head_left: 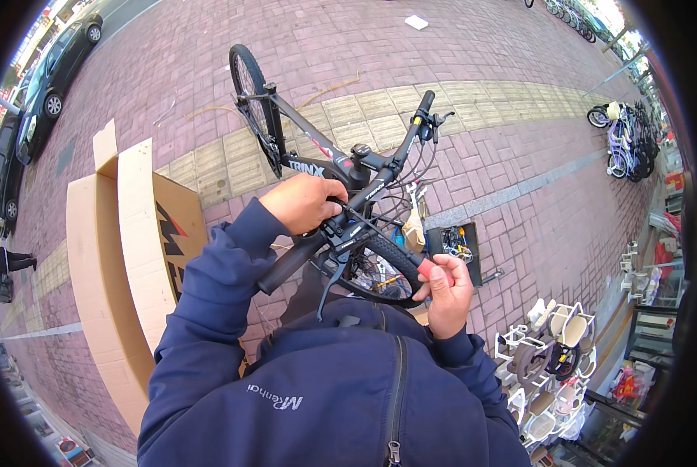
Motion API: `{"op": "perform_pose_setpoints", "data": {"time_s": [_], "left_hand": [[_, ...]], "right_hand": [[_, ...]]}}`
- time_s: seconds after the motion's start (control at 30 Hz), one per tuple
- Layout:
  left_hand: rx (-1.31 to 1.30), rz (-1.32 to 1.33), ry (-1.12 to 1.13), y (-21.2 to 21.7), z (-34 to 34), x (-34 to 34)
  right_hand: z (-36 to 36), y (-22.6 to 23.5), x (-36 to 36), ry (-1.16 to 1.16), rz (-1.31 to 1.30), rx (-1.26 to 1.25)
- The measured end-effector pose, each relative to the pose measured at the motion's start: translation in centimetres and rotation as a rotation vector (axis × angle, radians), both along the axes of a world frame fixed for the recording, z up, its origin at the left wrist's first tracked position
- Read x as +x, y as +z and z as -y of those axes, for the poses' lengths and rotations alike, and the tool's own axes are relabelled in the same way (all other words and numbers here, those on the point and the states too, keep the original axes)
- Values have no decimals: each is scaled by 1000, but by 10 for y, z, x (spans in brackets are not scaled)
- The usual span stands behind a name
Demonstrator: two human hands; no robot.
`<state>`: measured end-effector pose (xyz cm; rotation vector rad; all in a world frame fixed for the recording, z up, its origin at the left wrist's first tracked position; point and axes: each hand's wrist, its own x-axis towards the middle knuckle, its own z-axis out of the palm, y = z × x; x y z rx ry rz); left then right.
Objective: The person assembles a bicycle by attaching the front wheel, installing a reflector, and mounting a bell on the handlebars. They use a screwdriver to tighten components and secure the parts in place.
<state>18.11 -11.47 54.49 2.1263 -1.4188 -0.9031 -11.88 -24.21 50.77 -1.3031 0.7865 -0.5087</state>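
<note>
A dark bicycle (317,148) stands in front of me, its handlebar (380,183) running diagonally across my lap. My left hand (308,204) is closed at the near half of the handlebar, by the brake lever mount and cables. Thumb and forefinger are pinched together, but what lies between them is hidden. My right hand (448,292) is wrapped round a tool with a red handle (426,269), held over the front wheel (391,261). Its working end cannot be told from the dark parts behind it. A brake lever (331,288) hangs down near my jacket.
An opened cardboard box (138,241) stands close on my left. Right of the wheel lies a dark tray of tools (473,241). White racks with child seats (555,350) stand at lower right. Parked bicycles (625,140) are further off, cars (53,101) at far left.
</note>
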Motion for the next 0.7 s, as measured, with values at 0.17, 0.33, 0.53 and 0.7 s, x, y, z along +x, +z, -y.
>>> {"op": "perform_pose_setpoints", "data": {"time_s": [0.17,0.33,0.53,0.7], "left_hand": [[-47,21,-19,-7,-2,1],[-107,11,-21,-9,-1,1],[-85,-22,27,-3,-2,-2],[-68,-37,35,-3,-2,-1]], "right_hand": [[-1,-1,-3,23,120,-168],[-1,-5,-3,4,110,14],[-1,-7,-1,-4,-7,-3],[-1,-8,0,34,60,-313]]}}
